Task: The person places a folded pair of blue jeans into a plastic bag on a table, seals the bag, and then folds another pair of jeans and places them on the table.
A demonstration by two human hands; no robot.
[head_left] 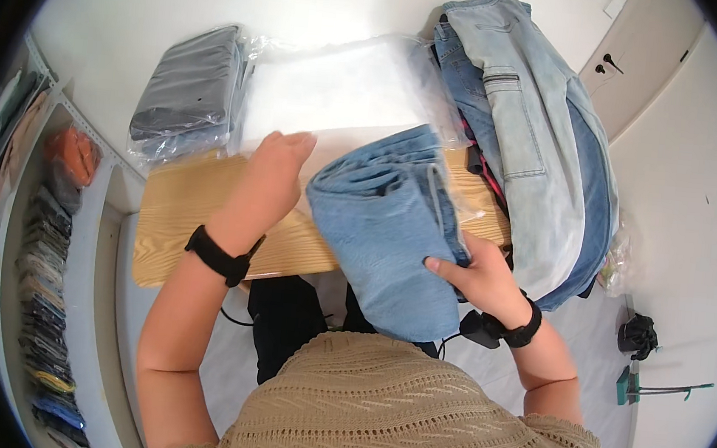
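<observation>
To the left of the left hand, the wrapped stack has slippery film, so a push of this arm could perhaps make it slide. The left hand has its fingers drawn together before the whitish plastic packaging; I cannot tell if it pinches any film, but if so, a careless pull could drag several layers. The folded jeans are between the hands, above the front edge of the table; only the right hand grips them, thumb on top, at their right side, so the unsupported left end could unfold. Beyond the right hand, the loose trousers reach past the table, and their weight could make them slip. Now I count, again from the left: one wrapped stack (its garments I cannot number surely), one spread of packaging with uncountable layers, two hands, well apart, one dark wristband on each wrist, one folded jeans bundle, and at least two loose trousers in one pile.
</observation>
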